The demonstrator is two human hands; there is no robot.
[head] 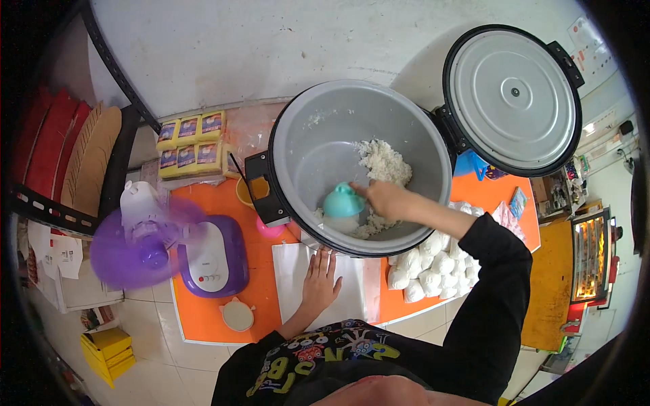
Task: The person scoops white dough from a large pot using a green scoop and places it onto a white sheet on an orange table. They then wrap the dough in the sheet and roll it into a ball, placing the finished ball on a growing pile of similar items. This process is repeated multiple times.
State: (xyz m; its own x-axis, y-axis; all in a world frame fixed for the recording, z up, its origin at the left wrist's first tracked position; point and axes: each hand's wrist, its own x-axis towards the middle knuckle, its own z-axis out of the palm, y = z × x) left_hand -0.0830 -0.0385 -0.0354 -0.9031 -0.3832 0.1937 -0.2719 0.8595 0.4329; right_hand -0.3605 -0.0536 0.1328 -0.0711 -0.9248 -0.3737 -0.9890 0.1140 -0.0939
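My right hand (384, 200) reaches into a large grey rice cooker pot (315, 152), its fingers at the top of a turquoise plastic cup or scoop (344, 201). White cooked rice (384, 161) lies in a heap beyond that hand, with more around it near the pot's near wall. My left hand (321, 284) rests flat, fingers spread, on white paper sheets (350, 284) in front of the pot, its fingertips by the pot's base. Many wrapped white bundles (431, 261) are piled to the right of the paper. The cooker's lid (514, 96) stands open at the upper right.
A purple fan (152, 254) with blurred blades stands at the left of the orange table (264, 309). Yellow packets (195, 147) are stacked by the wall. A round container with ear-like tabs (237, 314) sits near the front edge. A metal shelf frame borders the left.
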